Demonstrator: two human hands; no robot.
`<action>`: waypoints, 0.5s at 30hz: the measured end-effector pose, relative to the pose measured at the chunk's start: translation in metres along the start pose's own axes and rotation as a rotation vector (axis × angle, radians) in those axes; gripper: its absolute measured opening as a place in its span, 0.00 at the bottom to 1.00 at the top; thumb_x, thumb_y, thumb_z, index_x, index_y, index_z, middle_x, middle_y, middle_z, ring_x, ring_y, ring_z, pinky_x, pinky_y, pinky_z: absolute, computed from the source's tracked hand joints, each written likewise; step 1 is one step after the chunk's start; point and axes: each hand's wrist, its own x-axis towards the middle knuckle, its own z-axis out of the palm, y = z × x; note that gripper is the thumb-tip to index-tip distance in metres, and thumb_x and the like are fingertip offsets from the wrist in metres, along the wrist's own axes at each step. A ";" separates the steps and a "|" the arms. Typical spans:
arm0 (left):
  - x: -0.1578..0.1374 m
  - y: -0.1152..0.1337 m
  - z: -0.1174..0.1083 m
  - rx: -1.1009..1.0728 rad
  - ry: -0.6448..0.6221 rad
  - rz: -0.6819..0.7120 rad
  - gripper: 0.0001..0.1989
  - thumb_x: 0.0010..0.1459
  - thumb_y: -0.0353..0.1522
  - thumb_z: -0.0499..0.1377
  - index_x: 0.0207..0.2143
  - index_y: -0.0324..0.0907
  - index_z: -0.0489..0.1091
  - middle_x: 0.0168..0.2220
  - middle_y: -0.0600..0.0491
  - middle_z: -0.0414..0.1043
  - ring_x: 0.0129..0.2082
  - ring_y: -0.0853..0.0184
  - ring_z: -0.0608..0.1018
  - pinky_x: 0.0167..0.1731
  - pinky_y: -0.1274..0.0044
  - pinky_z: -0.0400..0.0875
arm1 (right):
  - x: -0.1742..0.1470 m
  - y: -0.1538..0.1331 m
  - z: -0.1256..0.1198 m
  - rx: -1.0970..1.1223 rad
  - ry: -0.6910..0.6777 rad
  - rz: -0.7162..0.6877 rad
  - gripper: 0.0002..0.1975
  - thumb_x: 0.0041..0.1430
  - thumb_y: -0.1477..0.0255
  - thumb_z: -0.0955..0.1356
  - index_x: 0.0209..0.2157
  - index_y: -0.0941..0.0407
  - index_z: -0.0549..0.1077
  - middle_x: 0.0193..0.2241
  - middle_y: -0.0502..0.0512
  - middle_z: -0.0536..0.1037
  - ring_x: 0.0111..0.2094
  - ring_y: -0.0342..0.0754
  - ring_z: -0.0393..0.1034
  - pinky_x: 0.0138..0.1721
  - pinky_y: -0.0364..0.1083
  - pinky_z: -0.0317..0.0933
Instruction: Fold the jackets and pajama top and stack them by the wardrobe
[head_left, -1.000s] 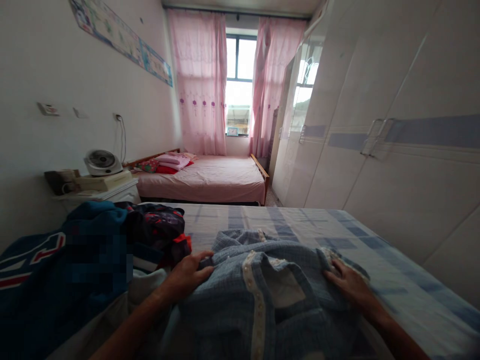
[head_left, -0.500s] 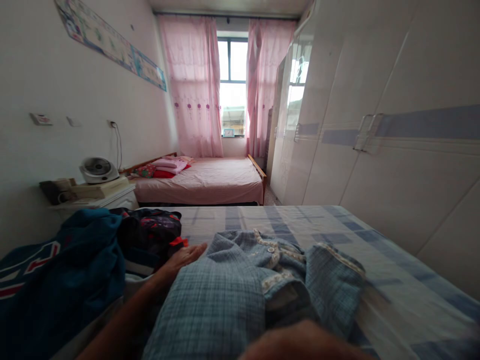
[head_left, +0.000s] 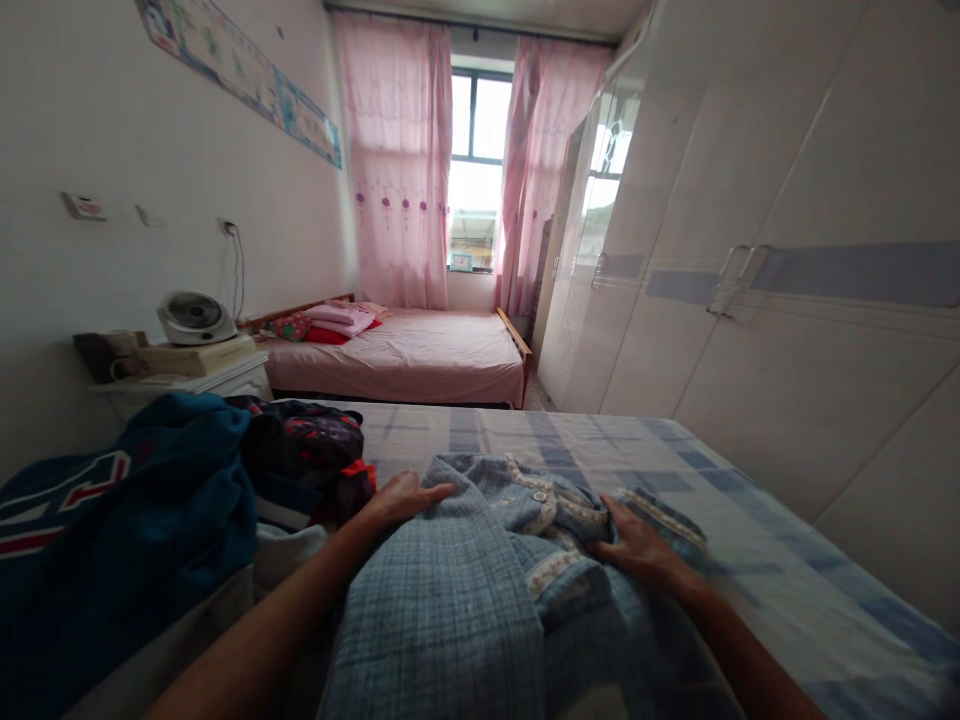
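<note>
A blue checked shirt (head_left: 442,590) with cream lace trim and a button at its neck lies folded over in front of me. My left hand (head_left: 409,497) is at its upper left edge, the thumb over the fabric and the other fingers partly hidden; it looks closed on the cloth. On the opposite side, my right hand (head_left: 641,545) has hold of the shirt beside the lace collar, thumb and fingers around a bunch of cloth. A lace-edged part of the shirt sticks out beyond that hand. The near end of the shirt runs out of view at the bottom.
The shirt rests on a bed with a blue and white checked sheet (head_left: 720,480). Left of it are a teal garment (head_left: 180,480) and a dark patterned garment (head_left: 322,440). A fan (head_left: 196,317) stands on a bedside cabinet. White wardrobes (head_left: 787,380) line the right.
My right hand has moved from the near bottom edge forward to the collar's right side. My left hand has shifted slightly right onto the shirt's edge. The right lace-edged part now lies flatter.
</note>
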 end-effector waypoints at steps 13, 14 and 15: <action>-0.088 0.097 -0.054 -0.387 -0.120 0.263 0.16 0.53 0.44 0.57 0.33 0.39 0.72 0.30 0.55 0.75 0.32 0.64 0.75 0.32 0.78 0.68 | -0.007 -0.007 -0.022 0.218 -0.008 -0.208 0.26 0.44 0.65 0.67 0.48 0.55 0.71 0.51 0.59 0.71 0.54 0.55 0.63 0.54 0.52 0.56; -0.095 0.103 -0.061 -0.394 -0.082 0.280 0.15 0.52 0.43 0.58 0.31 0.40 0.73 0.29 0.55 0.75 0.32 0.65 0.75 0.32 0.78 0.69 | -0.010 -0.013 -0.025 0.320 -0.070 -0.238 0.24 0.45 0.63 0.67 0.46 0.53 0.73 0.47 0.56 0.75 0.51 0.55 0.66 0.51 0.51 0.60; -0.100 0.109 -0.067 -0.389 -0.042 0.300 0.15 0.51 0.43 0.59 0.30 0.40 0.73 0.28 0.55 0.75 0.31 0.65 0.75 0.31 0.78 0.69 | -0.013 -0.020 -0.027 0.422 -0.132 -0.255 0.21 0.45 0.61 0.66 0.43 0.52 0.75 0.43 0.55 0.78 0.48 0.55 0.69 0.49 0.51 0.63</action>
